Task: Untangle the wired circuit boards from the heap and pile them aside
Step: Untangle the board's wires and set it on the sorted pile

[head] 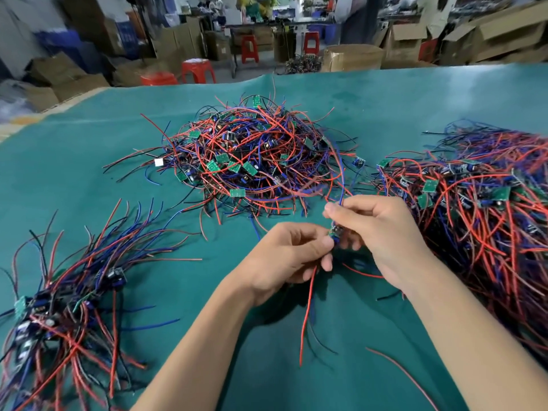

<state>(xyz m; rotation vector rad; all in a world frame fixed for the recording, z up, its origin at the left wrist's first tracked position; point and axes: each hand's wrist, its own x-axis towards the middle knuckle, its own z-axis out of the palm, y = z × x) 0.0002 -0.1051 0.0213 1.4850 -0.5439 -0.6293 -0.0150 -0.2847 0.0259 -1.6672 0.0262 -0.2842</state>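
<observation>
A tangled heap of small green circuit boards with red, blue and black wires lies mid-table. Just in front of it, above the cloth, my two hands meet around one small board. My left hand pinches the board's lower end, and a red wire hangs down from it. My right hand pinches the blue wire that arcs up from the board back toward the heap. A sorted pile of boards, wires fanned out, lies at the left.
A second big mass of wired boards covers the right side of the green table cloth. Loose red wires lie near my right forearm. Beyond the table edge stand cardboard boxes and red stools.
</observation>
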